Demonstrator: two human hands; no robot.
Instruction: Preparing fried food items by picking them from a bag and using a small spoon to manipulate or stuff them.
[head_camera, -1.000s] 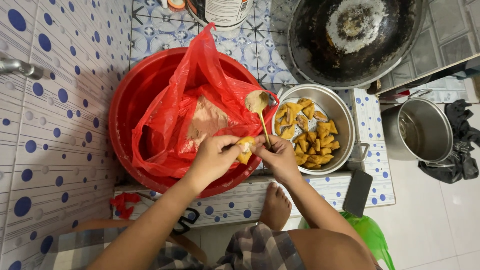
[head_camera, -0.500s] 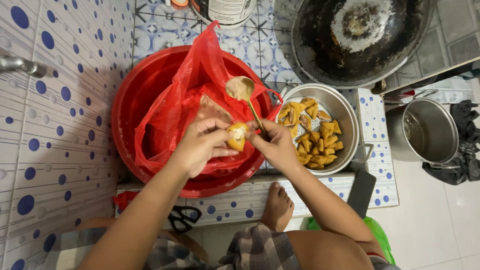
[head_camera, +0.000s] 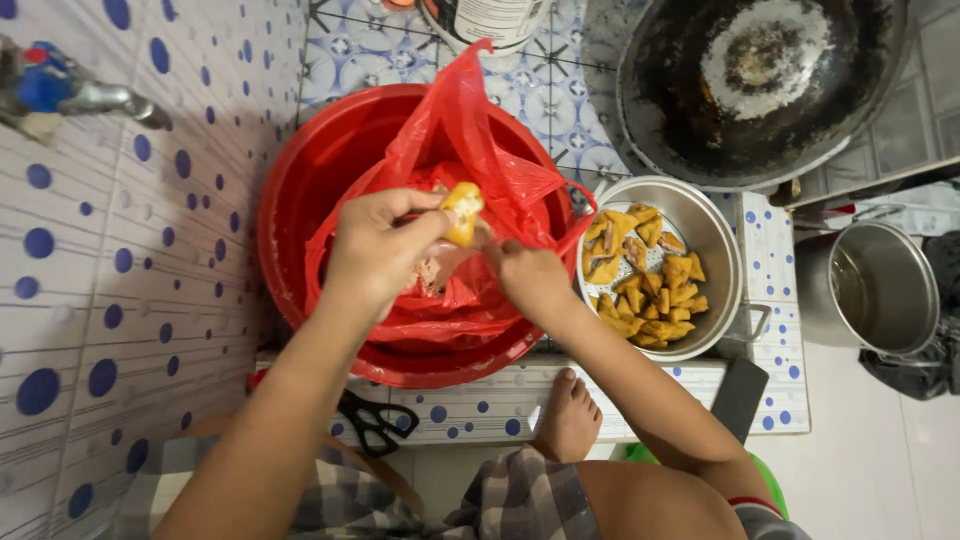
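Observation:
My left hand (head_camera: 375, 250) pinches a yellow fried tofu puff (head_camera: 462, 212) above a red plastic bag (head_camera: 450, 130). The bag lies open inside a round red basin (head_camera: 300, 180) and holds a pale filling. My right hand (head_camera: 530, 278) is closed, its fingers dipped into the bag just right of the puff. The spoon it held a moment ago is hidden under the hand and the plastic. To the right, touching the basin, stands a metal bowl (head_camera: 722, 250) with several fried tofu puffs (head_camera: 650, 285) in it.
A large black wok (head_camera: 760, 80) sits at the top right and a steel pot (head_camera: 880, 290) on the floor at the right. Black scissors (head_camera: 375, 425) lie on the tiled ledge near my foot (head_camera: 570, 415). A tap (head_camera: 70, 92) juts from the dotted wall.
The right hand has brought the spoon down from above the bag into it. The left hand has lifted the puff slightly up and to the right.

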